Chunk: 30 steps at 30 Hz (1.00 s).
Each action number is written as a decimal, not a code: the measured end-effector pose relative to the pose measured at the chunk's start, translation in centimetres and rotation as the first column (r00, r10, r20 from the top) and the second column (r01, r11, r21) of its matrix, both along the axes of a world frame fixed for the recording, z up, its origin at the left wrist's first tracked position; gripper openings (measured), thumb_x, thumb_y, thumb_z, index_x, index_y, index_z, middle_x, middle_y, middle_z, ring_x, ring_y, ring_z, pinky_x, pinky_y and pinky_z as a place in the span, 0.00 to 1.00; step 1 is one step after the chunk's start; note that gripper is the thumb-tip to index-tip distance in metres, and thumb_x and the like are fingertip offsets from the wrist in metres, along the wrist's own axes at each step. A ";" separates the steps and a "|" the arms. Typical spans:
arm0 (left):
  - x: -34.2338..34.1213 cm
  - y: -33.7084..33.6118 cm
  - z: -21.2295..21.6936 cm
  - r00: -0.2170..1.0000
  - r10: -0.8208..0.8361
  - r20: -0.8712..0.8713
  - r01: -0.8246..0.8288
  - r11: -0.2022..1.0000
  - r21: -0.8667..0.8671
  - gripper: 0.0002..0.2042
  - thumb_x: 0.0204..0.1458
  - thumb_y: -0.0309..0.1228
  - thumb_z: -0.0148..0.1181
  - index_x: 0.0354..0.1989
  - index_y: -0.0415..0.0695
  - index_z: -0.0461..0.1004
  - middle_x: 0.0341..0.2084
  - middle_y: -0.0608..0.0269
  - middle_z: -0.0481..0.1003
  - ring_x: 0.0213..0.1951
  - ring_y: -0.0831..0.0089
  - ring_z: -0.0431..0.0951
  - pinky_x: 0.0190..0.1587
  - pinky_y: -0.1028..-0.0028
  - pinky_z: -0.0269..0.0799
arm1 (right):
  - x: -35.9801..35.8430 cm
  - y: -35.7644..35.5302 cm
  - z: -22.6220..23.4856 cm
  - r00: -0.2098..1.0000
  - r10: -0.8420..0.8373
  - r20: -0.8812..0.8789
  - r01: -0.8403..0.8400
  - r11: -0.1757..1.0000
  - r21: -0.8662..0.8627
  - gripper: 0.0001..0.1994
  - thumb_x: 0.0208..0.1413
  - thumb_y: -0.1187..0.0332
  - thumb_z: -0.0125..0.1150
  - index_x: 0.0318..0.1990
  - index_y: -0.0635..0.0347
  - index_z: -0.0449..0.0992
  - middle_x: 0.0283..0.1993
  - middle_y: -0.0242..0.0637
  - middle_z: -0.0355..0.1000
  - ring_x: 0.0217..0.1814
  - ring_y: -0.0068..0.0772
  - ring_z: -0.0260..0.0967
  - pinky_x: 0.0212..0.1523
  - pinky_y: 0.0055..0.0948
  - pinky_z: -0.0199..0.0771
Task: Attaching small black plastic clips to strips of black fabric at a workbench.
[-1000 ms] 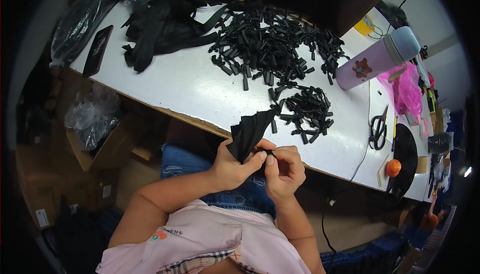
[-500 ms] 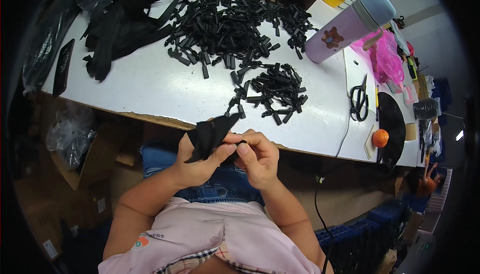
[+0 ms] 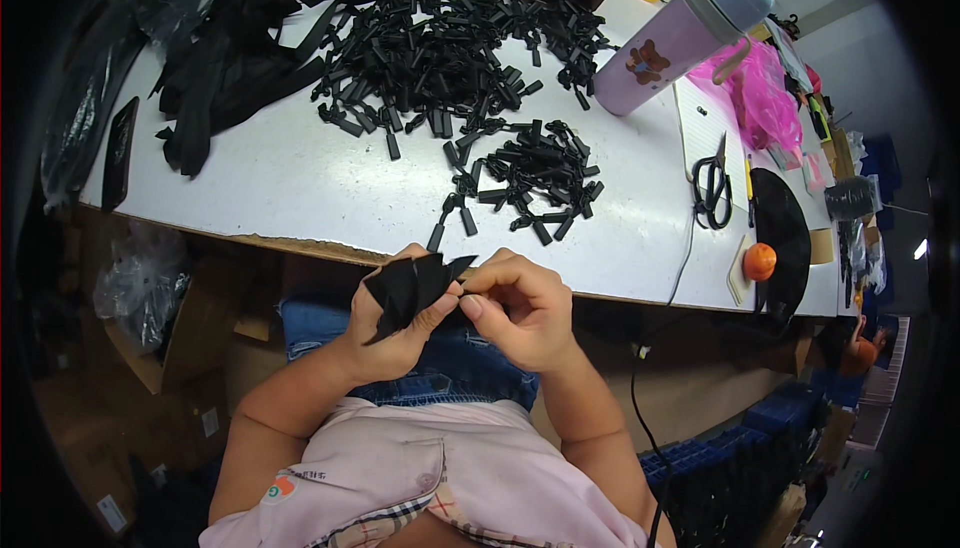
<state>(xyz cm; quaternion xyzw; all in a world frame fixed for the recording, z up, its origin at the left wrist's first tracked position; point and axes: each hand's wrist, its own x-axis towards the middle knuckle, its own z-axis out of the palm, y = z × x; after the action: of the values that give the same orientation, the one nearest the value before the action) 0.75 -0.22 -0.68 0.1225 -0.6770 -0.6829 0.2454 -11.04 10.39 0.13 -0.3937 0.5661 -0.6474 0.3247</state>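
1. Below the table (image 3: 300, 188) edge, over the lap, two hands meet: the left hand (image 3: 395, 323) pinches a fanned bundle of black strips (image 3: 408, 286); their number cannot be told.
2. Right hand (image 3: 520, 308) is curled, fingertips pinching at the bundle's tip.
3. On the table: two heaps of black clips (image 3: 450, 43), too many to count, one bottle (image 3: 680, 38), one pair of scissors (image 3: 712, 183), one orange ball (image 3: 759, 261).

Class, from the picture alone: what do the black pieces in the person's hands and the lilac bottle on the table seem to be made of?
The black pointed pieces look like matte woven fabric or webbing: thin, dull, bending between the fingers. The lilac cylindrical bottle looks like smooth plastic or coated metal, with a soft sheen; which one is unclear.
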 end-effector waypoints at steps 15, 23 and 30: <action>0.3 -0.6 0.0 0.961 -0.224 0.160 0.152 0.916 0.371 0.11 0.50 0.36 0.52 0.31 0.39 0.72 0.16 0.70 0.67 0.17 0.86 0.64 0.17 0.86 0.58 | -0.8 -0.9 1.7 0.873 -0.234 -0.428 0.142 0.962 -0.235 0.09 0.40 0.79 0.59 0.33 0.68 0.71 0.25 0.35 0.66 0.17 0.15 0.60 0.16 0.12 0.58; 0.3 -0.3 -0.9 0.985 -0.113 0.128 0.060 0.933 0.356 0.09 0.48 0.32 0.54 0.32 0.37 0.70 0.17 0.68 0.69 0.21 0.83 0.67 0.24 0.83 0.62 | 0.8 0.1 0.6 0.963 -0.243 0.120 0.250 0.967 -0.051 0.05 0.44 0.78 0.57 0.30 0.68 0.69 0.22 0.32 0.66 0.18 0.14 0.61 0.17 0.11 0.60; 0.8 -0.2 -1.4 0.975 -0.182 0.125 0.118 0.909 0.400 0.11 0.49 0.33 0.53 0.33 0.36 0.69 0.18 0.66 0.68 0.19 0.83 0.66 0.19 0.84 0.62 | 0.6 0.4 0.5 0.933 -0.069 0.353 0.097 0.993 -0.063 0.04 0.47 0.78 0.54 0.31 0.68 0.69 0.24 0.34 0.67 0.19 0.14 0.61 0.15 0.12 0.60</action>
<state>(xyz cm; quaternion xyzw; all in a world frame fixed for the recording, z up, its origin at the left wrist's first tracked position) 1.54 -0.45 -2.08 0.1709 -0.5522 -0.8089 0.1077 -10.40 10.79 0.64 -0.2608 0.4892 -0.7422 0.3767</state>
